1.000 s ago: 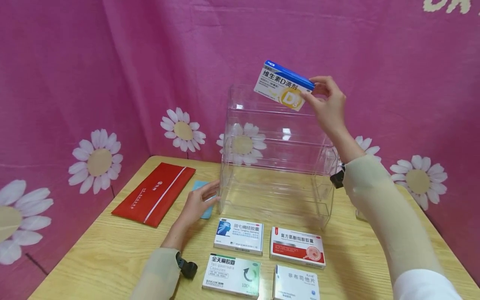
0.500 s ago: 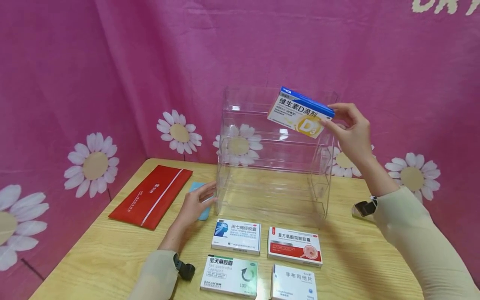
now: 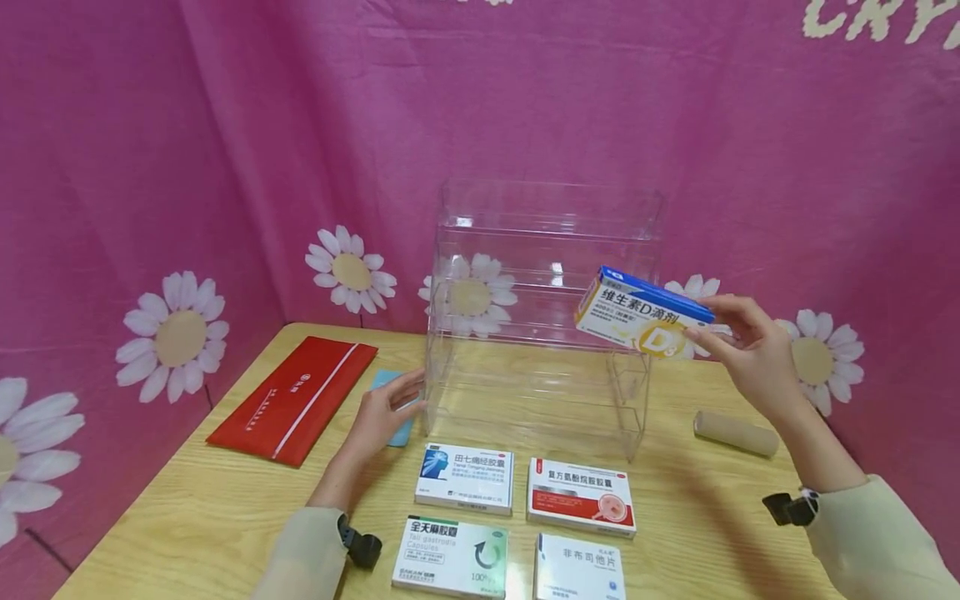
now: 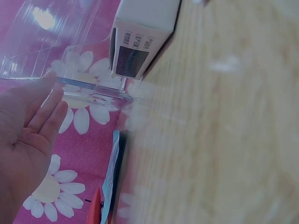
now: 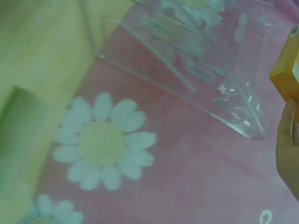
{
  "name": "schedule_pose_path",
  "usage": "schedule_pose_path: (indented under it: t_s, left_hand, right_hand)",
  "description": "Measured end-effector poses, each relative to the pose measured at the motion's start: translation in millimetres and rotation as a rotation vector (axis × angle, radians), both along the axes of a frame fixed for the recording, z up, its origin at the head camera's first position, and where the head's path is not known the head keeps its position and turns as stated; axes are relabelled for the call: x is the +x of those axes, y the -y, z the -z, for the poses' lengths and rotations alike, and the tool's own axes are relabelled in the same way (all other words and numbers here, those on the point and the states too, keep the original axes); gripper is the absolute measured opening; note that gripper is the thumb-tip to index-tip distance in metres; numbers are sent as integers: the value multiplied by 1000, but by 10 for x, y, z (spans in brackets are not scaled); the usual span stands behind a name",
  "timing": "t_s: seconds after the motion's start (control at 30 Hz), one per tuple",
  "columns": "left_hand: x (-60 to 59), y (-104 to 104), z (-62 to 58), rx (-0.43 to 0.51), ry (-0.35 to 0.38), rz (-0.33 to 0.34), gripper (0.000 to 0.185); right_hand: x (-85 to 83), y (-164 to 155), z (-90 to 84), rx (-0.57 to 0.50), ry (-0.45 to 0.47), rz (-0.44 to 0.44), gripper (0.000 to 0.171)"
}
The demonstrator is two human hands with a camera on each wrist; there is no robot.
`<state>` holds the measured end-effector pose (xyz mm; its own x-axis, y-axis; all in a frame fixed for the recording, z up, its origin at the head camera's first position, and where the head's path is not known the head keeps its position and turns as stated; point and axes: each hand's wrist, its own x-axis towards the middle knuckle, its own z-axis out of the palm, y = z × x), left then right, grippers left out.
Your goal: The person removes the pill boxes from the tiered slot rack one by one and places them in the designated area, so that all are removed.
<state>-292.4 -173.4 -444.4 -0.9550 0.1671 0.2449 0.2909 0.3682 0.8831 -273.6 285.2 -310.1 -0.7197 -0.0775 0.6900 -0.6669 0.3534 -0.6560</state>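
Near the surface's left edge lies a red envelope. The left hand, fingers relaxed and straight, rests against the clear acrylic shelf rack's lower left corner. The right hand pinches a vitamin D3 box, tilted in the air before the rack's right side.

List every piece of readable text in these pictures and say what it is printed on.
"维生素D滴剂", "D3": box held by right hand.
"田七痛经胶囊": blue-and-white box.
"复方氨酚烷胺胶囊": red-and-white box.
"全天麻胶囊", "100": green-and-white box.
"非布司他片": white box.
Red envelope print and backdrop lettering: unreadable.
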Motion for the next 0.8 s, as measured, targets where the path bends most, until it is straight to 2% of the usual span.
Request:
schedule_pose_path:
  t_s: [0.07,0.3,0.53,0.63,0.8]
  left_hand:
    - [-3,5,-8,5,1,4,52]
    - [8,-2,-28,-6,16,-2,54]
    - [21,-6,-23,-2,2,7,54]
    - [22,-10,-26,0,-4,10,53]
    - [25,-6,-26,-2,-1,5,53]
  right_hand:
    - [77,-65,104,40,-5,17,37]
    - [341,-311,425,26,76,-110,37]
    - [584,-538,660,108,136,-130,40]
    - [674,-658,753,106,160,-190,43]
    - [794,-822,931,141,184,-186,44]
